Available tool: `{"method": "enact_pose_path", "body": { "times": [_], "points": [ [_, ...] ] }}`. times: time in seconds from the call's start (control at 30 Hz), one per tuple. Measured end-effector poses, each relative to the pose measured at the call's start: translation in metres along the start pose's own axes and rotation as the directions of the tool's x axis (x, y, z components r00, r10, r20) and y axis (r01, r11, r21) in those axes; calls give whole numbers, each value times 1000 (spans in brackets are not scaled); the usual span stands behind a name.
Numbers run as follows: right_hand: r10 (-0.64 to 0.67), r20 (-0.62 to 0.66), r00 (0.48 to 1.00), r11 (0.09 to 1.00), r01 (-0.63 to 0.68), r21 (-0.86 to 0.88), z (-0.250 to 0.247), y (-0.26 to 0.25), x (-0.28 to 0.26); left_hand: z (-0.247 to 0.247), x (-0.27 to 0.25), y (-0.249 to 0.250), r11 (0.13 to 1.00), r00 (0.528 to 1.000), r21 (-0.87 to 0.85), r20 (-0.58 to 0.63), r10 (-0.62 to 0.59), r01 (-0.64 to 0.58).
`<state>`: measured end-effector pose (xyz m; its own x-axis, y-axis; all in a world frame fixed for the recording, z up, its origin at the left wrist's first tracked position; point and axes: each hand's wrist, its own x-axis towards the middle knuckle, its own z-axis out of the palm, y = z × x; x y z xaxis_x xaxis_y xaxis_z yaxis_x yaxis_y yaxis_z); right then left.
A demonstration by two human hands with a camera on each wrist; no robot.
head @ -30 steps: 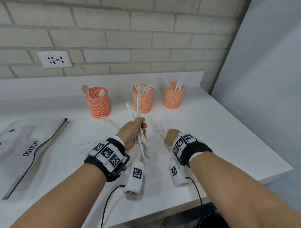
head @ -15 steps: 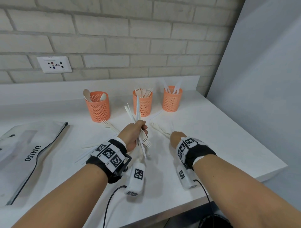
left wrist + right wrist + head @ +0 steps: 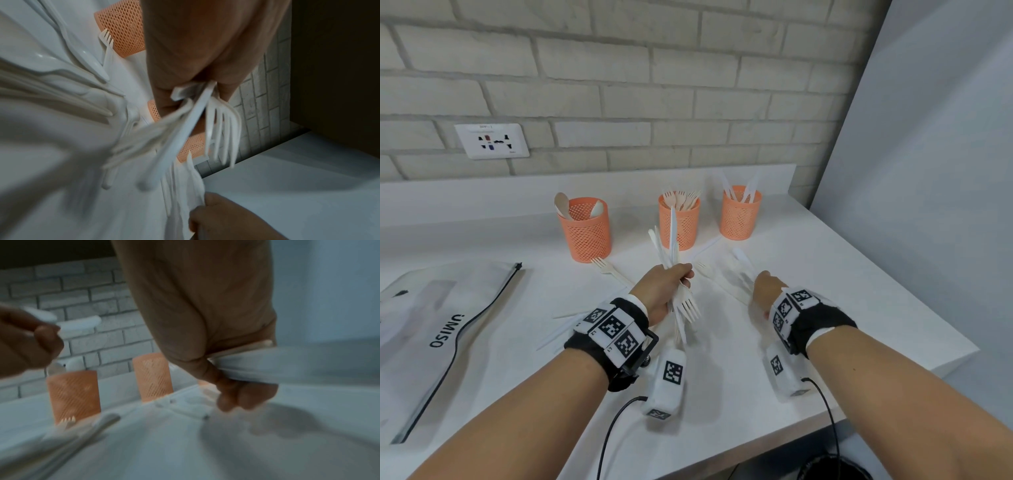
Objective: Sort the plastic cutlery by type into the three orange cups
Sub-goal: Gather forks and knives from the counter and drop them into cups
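Head view shows the left hand [image 3: 666, 286] gripping a mixed bundle of white plastic forks and knives [image 3: 676, 274] above the white desk [image 3: 825, 291], the right hand [image 3: 765, 291] pinching a blurred white utensil [image 3: 743, 270], apparently a knife; gathering step under way, delivery to the three orange mesh cups [image 3: 679, 222] next.

orange mesh cups [image 3: 586, 230], white cutlery [image 3: 686, 301] — pale grey brick wall [image 3: 619, 85]
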<state>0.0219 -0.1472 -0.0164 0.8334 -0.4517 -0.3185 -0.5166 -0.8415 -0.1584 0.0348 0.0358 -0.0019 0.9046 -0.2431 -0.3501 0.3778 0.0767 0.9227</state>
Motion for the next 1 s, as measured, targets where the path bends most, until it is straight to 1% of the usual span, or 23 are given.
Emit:
{"method": "enact_pose_path", "body": {
  "times": [0.07, 0.1, 0.2, 0.27, 0.37, 0.43, 0.53, 0.6, 0.67, 0.77, 0.8, 0.83, 0.9, 0.93, 0.97, 1.0],
  "points": [
    [-48, -39, 998, 990, 53, 133, -13, -2, 0, 2, 1, -1, 1000, 1000, 24, -2, 11, -11],
    [-99, -44, 994, 972, 106, 210, -18, -4, -2, 4, 2, -2, 1000, 1000, 12, 3, 17, -17],
    [-247, -56, 967, 850, 244, 467, -24, -18, -15, 14, 2, -2, 995, 998, -81, 17, 56, -55],
    [-369, -35, 929, 758, 322, 566, -26, -32, -27, 22, 4, -4, 993, 996, -74, 17, 93, -91],
    [-536, -21, 844, 683, 447, 577, -25, -55, -41, 28, 4, -1, 993, 993, -40, -26, 112, -113],
    [-601, -32, 799, 632, 499, 594, -27, -65, -46, 25, 6, 5, 993, 993, -70, -78, 85, -91],
    [-653, 8, 757, 540, 458, 706, -32, -70, -46, 16, 11, 13, 991, 986, -120, -160, 44, -64],
    [-694, 46, 718, 487, 421, 765, -34, -72, -43, 12, 17, 15, 989, 980, -133, -197, 39, -66],
    [-733, 68, 677, 466, 427, 775, -35, -73, -35, 9, 19, 18, 982, 976, -165, -209, 60, -96],
    [-796, 97, 597, 461, 495, 736, -40, -72, -23, 6, 23, 20, 980, 969, -173, -240, 58, -102],
    [-796, 104, 596, 471, 503, 725, -44, -69, -19, 5, 24, 20, 978, 965, -179, -256, 56, -104],
    [-781, 101, 616, 487, 500, 716, -49, -66, -12, 4, 26, 19, 975, 961, -193, -272, 52, -108],
    [-724, 47, 689, 534, 515, 670, -55, -58, 8, 3, 31, 17, 961, 957, -255, -288, 31, -108],
    [-686, 15, 728, 591, 544, 595, -55, -54, 20, 5, 33, 16, 946, 958, -304, -285, 18, -108],
    [-646, -12, 763, 669, 574, 472, -52, -49, 31, 5, 33, 16, 932, 961, -345, -277, 11, -110],
    [-621, -5, 784, 742, 590, 320, -47, -44, 40, 5, 33, 17, 920, 961, -375, -277, 9, -117]
  ]
}}
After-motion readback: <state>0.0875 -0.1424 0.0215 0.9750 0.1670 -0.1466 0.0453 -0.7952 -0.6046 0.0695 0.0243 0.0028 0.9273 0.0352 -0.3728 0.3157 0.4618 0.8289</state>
